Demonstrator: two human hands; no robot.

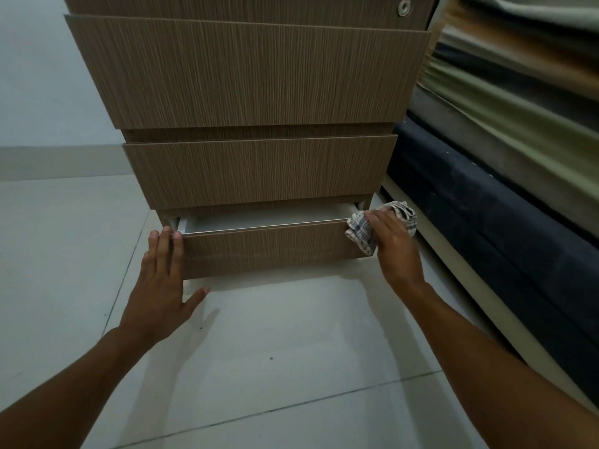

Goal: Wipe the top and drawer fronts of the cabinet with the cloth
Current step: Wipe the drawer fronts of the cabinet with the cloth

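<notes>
Wood-grain cabinet (252, 76) stood ctr frame on pale tiled floor (275, 351), bedding (518, 124) stacked right. Left grip (158, 286) lay flat, released, on btm drawer front (269, 251); right grip (395, 251) clutched checked cloth (359, 230) at its right end.

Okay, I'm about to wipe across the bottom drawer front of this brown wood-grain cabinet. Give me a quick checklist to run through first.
1. Grip on the checked cloth: ok, the right hand holds it bunched.
2. Cloth against the brown wood-grain bottom drawer front: ok, touching its right end.
3. Steadying by the left hand: ok, flat, fingers straight, on the front's left end.
4. Drawer pushed shut: not ok, it stands pulled out, with its white inside showing.
5. Path between the hands: ok, nothing lies on it.
6. Dust remaining on the front: cannot tell.
</notes>
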